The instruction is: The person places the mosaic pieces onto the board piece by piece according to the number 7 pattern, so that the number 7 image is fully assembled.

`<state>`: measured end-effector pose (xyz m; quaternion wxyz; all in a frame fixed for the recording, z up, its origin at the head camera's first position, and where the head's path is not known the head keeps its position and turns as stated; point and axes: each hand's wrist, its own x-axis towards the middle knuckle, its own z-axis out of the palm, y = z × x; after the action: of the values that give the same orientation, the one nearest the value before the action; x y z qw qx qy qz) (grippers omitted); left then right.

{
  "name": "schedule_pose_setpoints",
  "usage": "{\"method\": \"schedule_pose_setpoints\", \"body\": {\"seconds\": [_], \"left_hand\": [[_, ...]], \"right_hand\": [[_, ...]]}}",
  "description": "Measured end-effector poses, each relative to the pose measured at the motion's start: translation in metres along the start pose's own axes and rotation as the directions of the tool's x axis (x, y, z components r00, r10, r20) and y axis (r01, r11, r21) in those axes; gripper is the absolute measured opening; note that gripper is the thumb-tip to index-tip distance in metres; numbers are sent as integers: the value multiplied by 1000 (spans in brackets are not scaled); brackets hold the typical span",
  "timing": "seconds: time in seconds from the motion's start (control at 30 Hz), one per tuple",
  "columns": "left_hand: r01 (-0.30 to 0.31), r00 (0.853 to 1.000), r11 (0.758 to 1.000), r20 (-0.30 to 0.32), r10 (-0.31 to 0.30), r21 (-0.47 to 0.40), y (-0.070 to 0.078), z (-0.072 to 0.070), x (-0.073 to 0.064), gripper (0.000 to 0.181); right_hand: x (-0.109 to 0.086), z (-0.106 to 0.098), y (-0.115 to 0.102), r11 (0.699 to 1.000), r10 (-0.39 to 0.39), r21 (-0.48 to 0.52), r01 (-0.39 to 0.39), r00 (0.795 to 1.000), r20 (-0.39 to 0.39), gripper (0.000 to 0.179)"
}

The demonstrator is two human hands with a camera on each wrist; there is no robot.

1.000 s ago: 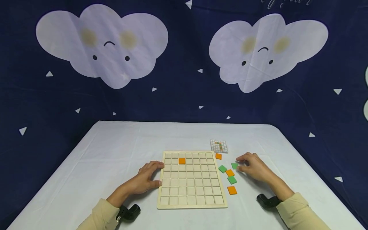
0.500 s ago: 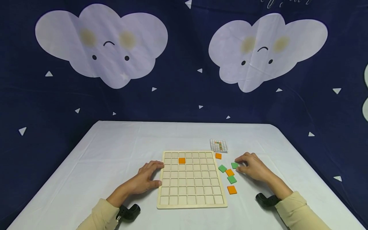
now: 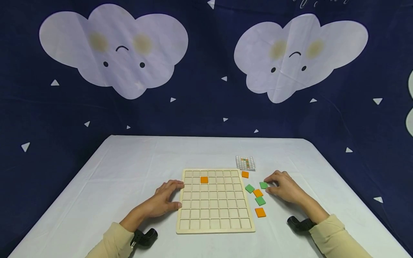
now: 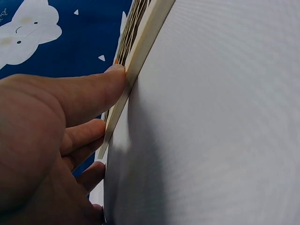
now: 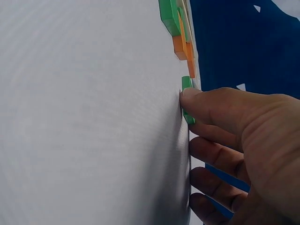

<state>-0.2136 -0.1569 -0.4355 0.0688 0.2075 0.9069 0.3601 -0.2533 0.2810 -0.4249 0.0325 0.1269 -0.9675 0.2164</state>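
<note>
A pale wooden board [image 3: 214,204] with a grid of square recesses lies on the table. One orange tile [image 3: 204,180] sits in its second row from the back. My left hand [image 3: 162,200] rests against the board's left edge, thumb and fingers spread apart; in the left wrist view the thumb [image 4: 101,89] touches the wooden rim. To the right of the board, my right hand [image 3: 285,186] pinches a green tile [image 3: 263,185] between thumb and forefinger, low at the tabletop. In the right wrist view the thumb covers part of this green tile [image 5: 187,110].
Beside the board's right edge lie two more green tiles [image 3: 250,188] and loose orange tiles [image 3: 260,212]. A small printed grid card [image 3: 245,163] with coloured squares lies behind them. White cloth covers the table [image 3: 96,186]; a dark blue cloud-patterned cloth [image 3: 206,118] hangs behind.
</note>
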Motion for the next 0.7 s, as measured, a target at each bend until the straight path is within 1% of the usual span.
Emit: {"method": "schedule_pose_setpoints", "body": {"seconds": [0.23, 0.5, 0.7], "left_hand": [[5, 1000, 1000, -2, -5, 5, 1, 0, 0, 57], [-10, 1000, 1000, 3, 10, 8, 1, -1, -1, 57], [-26, 1000, 1000, 7, 26, 8, 1, -1, -2, 57]], "right_hand": [[-1, 1, 3, 1000, 6, 5, -6, 1000, 5, 25], [-1, 1, 2, 1000, 12, 3, -12, 1000, -7, 21], [-2, 1, 2, 1000, -1, 0, 1, 1000, -19, 19]]}}
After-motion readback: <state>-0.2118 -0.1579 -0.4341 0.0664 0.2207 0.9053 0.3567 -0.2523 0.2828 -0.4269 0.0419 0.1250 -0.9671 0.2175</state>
